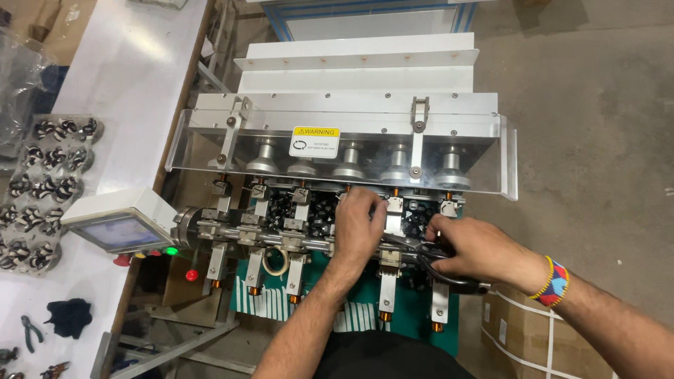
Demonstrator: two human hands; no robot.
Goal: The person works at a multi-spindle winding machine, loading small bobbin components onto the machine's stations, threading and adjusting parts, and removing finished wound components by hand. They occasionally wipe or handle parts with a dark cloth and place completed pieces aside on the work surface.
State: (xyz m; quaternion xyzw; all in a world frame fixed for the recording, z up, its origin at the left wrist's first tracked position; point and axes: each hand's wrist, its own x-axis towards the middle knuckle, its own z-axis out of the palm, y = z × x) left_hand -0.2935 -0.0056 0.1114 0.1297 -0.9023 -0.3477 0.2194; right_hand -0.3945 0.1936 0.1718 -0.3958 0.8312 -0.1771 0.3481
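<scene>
Black-handled scissors (449, 270) sit in the right hand (477, 247), fingers closed through and around the handles, at the front right of a winding machine (351, 161) with a row of metal spindles under a clear guard. The blades are hidden behind the hand, so I cannot tell whether they are open. That wrist wears a beaded band (554, 282) in red, blue and yellow. The left hand (359, 226) lies just beside it, palm down over the middle of the machine, fingers curled onto the dark coil parts (319, 209) between the silver clamps; whether it pinches anything I cannot tell. A small ring of tape (275, 261) hangs on the machine's front rail. Off to the left, a white worktop (133, 77) carries a clear tray of striped coils (45, 182), and pliers (29, 330) lie near its front edge. A cardboard box (519, 330) stands on the floor under the right forearm.
</scene>
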